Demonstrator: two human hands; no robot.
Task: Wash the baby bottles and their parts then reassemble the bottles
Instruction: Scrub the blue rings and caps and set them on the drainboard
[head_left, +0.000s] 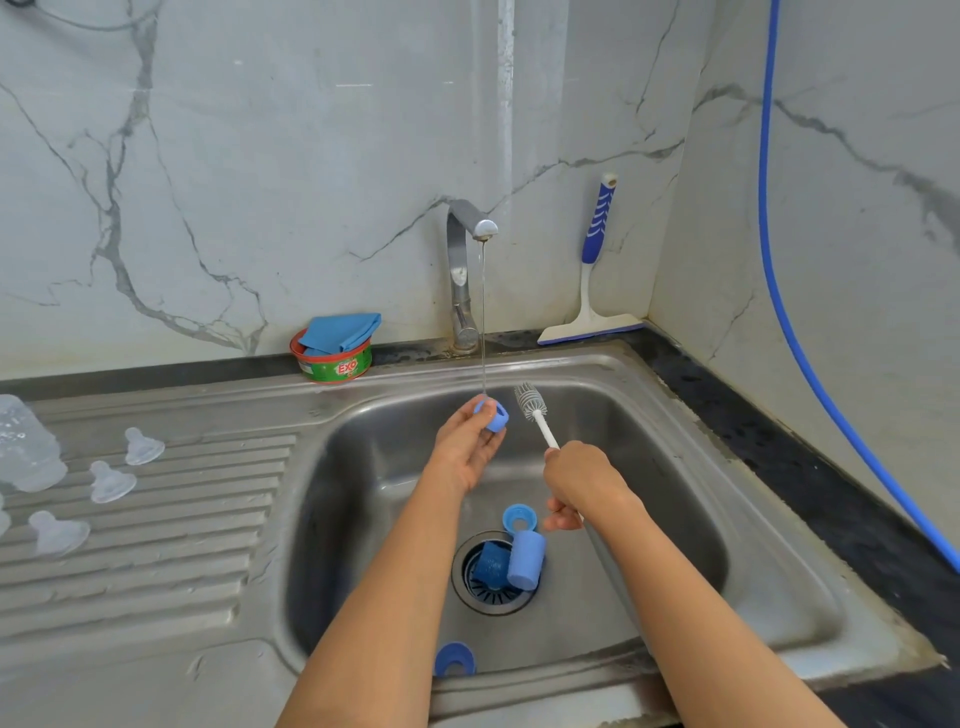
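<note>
Evidently a blue cap (492, 414), pinched by fingers of the left hand (465, 447), was being rinsed under the tap (460, 270) over the sink (374, 467), while the brush (531, 402), gripped by the right hand (576, 480), probably needed inserting next.

Blue collar (494, 414), white brush (535, 410), grey-veined wall (260, 156)

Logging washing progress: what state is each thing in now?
Tap: running, thin stream.
Left hand: holds blue collar under the stream.
Right hand: holds bottle brush.
Blue cap: lying sideways over the drain.
Teats: standing on drainboard, unassembled.
Soap tub: open, cloth inside.
</note>
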